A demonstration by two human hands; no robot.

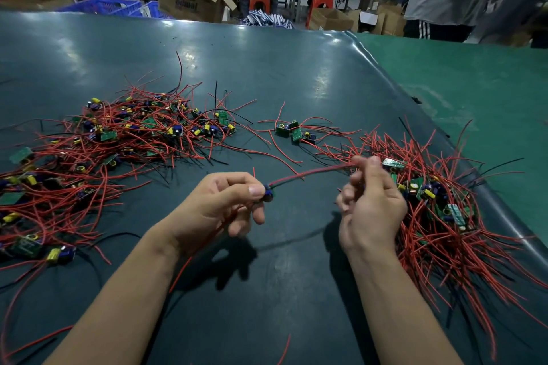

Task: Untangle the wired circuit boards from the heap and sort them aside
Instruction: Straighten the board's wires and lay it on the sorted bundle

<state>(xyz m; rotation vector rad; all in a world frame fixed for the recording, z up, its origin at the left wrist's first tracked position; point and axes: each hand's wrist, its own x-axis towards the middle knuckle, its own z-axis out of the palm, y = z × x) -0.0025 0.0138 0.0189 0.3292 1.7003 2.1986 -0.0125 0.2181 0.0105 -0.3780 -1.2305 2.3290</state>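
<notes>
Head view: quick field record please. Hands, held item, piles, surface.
left hand: pinches a small circuit board at thumb and fingertips
right hand: blurred, fingers curled round the red wires running from that board
left pile: large tangle of boards and red wires
right pile: wired boards beside the right hand
middle cluster: few boards, apart from both piles
surface: dark green mat

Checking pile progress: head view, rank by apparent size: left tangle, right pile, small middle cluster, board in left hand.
1. left tangle
2. right pile, though it lies nearer the camera, so unsure
3. small middle cluster
4. board pinched in left hand
</notes>
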